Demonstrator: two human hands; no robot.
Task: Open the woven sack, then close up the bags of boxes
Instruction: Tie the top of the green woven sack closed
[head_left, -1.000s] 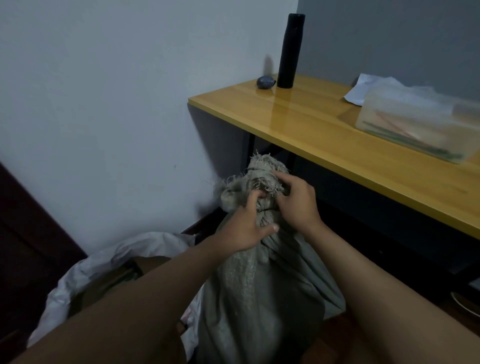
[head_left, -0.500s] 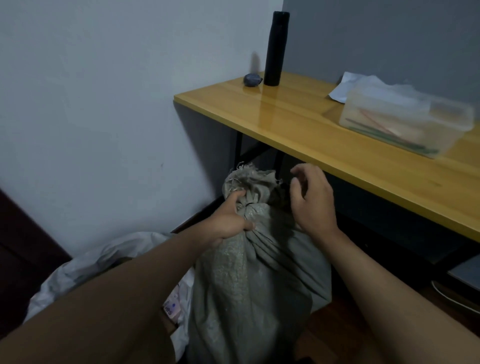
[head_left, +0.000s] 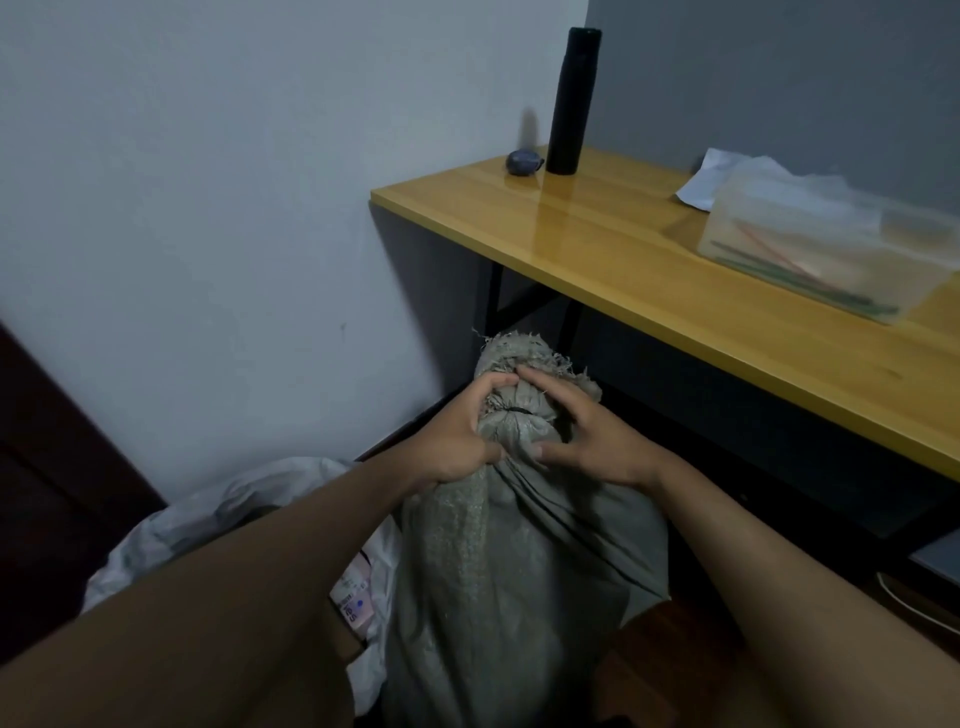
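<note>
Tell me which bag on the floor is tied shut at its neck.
The grey woven sack, cinched by a dark tie between both hands; the white plastic bag beside it lies open.

Dim, soft-focus view; glare on the desk top (head_left: 597, 228), wide-angle edges bending

Single head-worn view, looking forward and down, close over the hands (head_left: 524, 436)
</note>
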